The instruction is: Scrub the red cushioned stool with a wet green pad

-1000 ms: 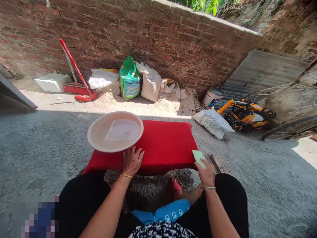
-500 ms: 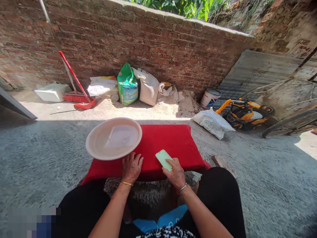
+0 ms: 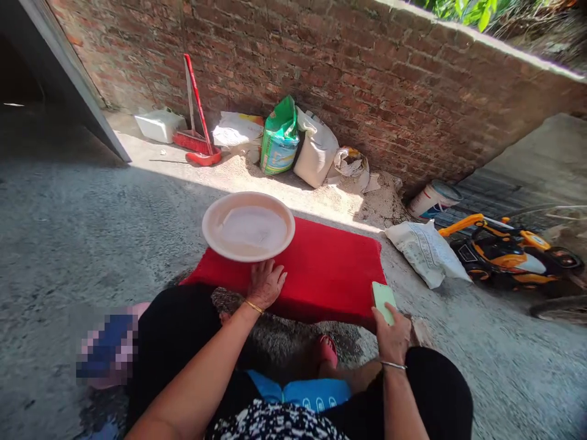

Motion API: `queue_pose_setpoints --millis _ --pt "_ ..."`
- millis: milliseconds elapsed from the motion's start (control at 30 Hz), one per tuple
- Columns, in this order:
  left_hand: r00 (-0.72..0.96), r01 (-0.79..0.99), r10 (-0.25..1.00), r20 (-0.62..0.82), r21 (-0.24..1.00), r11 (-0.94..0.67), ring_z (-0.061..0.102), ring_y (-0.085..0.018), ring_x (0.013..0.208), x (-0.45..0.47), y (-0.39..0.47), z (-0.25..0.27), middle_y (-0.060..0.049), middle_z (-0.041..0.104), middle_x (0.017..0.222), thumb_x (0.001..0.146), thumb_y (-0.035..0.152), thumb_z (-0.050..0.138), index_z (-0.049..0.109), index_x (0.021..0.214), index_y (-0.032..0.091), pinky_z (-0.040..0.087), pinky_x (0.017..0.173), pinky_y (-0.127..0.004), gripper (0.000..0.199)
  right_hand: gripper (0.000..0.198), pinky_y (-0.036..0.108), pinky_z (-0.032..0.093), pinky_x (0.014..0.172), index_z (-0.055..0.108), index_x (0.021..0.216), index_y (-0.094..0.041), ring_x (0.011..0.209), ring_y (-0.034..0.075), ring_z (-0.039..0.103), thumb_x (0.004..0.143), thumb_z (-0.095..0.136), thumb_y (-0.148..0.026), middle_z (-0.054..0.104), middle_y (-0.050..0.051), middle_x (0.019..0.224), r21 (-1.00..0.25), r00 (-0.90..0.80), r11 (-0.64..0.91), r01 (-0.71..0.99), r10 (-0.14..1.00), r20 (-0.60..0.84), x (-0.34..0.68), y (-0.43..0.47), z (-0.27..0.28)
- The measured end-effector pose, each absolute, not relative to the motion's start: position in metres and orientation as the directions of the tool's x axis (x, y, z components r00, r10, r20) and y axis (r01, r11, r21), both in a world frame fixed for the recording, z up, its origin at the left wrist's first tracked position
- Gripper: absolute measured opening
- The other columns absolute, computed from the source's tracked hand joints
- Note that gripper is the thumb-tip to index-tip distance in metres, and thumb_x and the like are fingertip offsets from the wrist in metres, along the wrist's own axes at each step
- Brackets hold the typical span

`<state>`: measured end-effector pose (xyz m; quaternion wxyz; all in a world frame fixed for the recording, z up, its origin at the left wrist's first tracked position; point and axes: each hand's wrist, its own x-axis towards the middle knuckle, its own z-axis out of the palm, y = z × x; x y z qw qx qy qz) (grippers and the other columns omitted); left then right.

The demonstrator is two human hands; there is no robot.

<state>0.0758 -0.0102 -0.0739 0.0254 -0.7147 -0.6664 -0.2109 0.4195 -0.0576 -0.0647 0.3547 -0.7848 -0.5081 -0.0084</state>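
My right hand (image 3: 393, 333) grips a light green phone (image 3: 383, 302) by its lower part, over the right front corner of a red cloth (image 3: 337, 260) spread on a low table. A pale pink basin (image 3: 211, 235) stands on the left part of the cloth. In it lies clear water, it seems, with a whitish sheet (image 3: 252, 226) at the bottom. My left hand (image 3: 266, 284) lies on the cloth at the basin's near rim, fingers stretched out and holding nothing. Whether its fingertips touch the basin I cannot tell.
Along the brick wall (image 3: 367, 110) stand a white box (image 3: 160, 124), a red broom and dustpan (image 3: 202, 146), a green bag (image 3: 279, 137), a white sack (image 3: 316, 146) and a bucket (image 3: 433, 200). At right lie another sack (image 3: 426, 250) and a yellow toy digger (image 3: 513, 253).
My right hand has carried the phone rightward to the cloth's right front corner. My left hand stays by the basin's near rim. The whole view has turned and tilted.
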Motion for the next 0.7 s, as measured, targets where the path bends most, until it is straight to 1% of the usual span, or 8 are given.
queue_pose_setpoints --millis 100,167,233,300,400,500,600,700 --pt "0.04 0.963 0.938 0.343 0.238 -0.128 0.051 -0.026 0.103 0.073 -0.01 -0.076 -0.01 0.06 0.111 0.091 0.04 0.042 0.066 0.107 0.026 0.037 0.083 -0.041 0.032 0.059 0.037 0.045 0.084 0.068 0.102 -0.017 0.093 0.024 0.055 0.077 0.049 -0.067 0.058 0.012 0.096 -0.56 0.23 0.041 0.828 0.885 0.405 0.362 -0.055 -0.063" --pt "0.055 0.962 0.935 0.351 0.232 -0.144 0.051 -0.026 0.104 0.07 -0.011 -0.078 -0.01 0.06 0.111 0.091 0.039 0.042 0.066 0.108 0.026 0.037 0.084 -0.041 0.032 0.05 0.033 0.047 0.08 0.067 0.107 -0.02 0.093 0.021 0.057 0.079 0.052 -0.059 0.057 0.01 0.103 -0.544 0.073 0.159 0.824 0.922 0.381 0.323 -0.055 -0.063" --pt "0.064 0.961 0.931 0.36 0.229 -0.155 0.052 -0.026 0.104 0.069 -0.01 -0.079 -0.01 0.061 0.111 0.091 0.038 0.042 0.066 0.108 0.026 0.037 0.084 -0.041 0.032 0.043 0.029 0.048 0.075 0.066 0.11 -0.022 0.093 0.02 0.058 0.08 0.055 -0.051 0.057 0.009 0.108 -0.519 -0.034 0.215 0.827 0.941 0.336 0.297 -0.054 -0.063" --pt "0.071 0.961 0.927 0.369 0.223 -0.162 0.052 -0.026 0.104 0.068 -0.01 -0.081 -0.01 0.061 0.111 0.091 0.037 0.043 0.066 0.108 0.025 0.038 0.084 -0.041 0.032 0.039 0.027 0.047 0.073 0.065 0.111 -0.024 0.091 0.018 0.06 0.08 0.057 -0.047 0.058 0.008 0.109 -0.504 -0.068 0.21 0.838 0.956 0.286 0.286 -0.054 -0.064" --pt "0.083 0.963 0.922 0.378 0.209 -0.173 0.052 -0.026 0.103 0.068 -0.01 -0.081 -0.01 0.061 0.111 0.091 0.038 0.042 0.066 0.108 0.025 0.038 0.083 -0.041 0.033 0.04 0.027 0.046 0.072 0.066 0.11 -0.025 0.089 0.018 0.06 0.079 0.056 -0.049 0.058 0.006 0.107 -0.498 0.013 0.109 0.86 0.972 0.235 0.297 -0.051 -0.064" --pt "0.083 0.964 0.921 0.381 0.204 -0.171 0.053 -0.026 0.103 0.07 -0.01 -0.081 -0.01 0.061 0.111 0.092 0.038 0.041 0.066 0.108 0.025 0.037 0.083 -0.041 0.033 0.046 0.029 0.045 0.072 0.067 0.11 -0.025 0.092 0.02 0.059 0.077 0.054 -0.055 0.059 0.007 0.106 -0.478 0.181 -0.059 0.876 0.96 0.213 0.332 -0.048 -0.062" --pt "0.069 0.965 0.926 0.372 0.212 -0.157 0.052 -0.027 0.103 0.072 -0.01 -0.08 -0.01 0.061 0.111 0.091 0.038 0.042 0.066 0.107 0.025 0.037 0.082 -0.042 0.032 0.053 0.033 0.044 0.075 0.068 0.109 -0.023 0.093 0.024 0.057 0.075 0.051 -0.061 0.06 0.01 0.103 -0.459 0.378 -0.258 0.85 0.905 0.192 0.378 -0.047 -0.062" --pt "0.058 0.964 0.93 0.363 0.221 -0.147 0.052 -0.027 0.102 0.073 -0.01 -0.08 -0.01 0.061 0.109 0.091 0.037 0.043 0.066 0.107 0.025 0.037 0.081 -0.042 0.031 0.059 0.037 0.043 0.077 0.069 0.107 -0.019 0.093 0.027 0.055 0.074 0.05 -0.064 0.062 0.013 0.098 -0.451 0.547 -0.415 0.791 0.81 0.214 0.418 -0.049 -0.062"
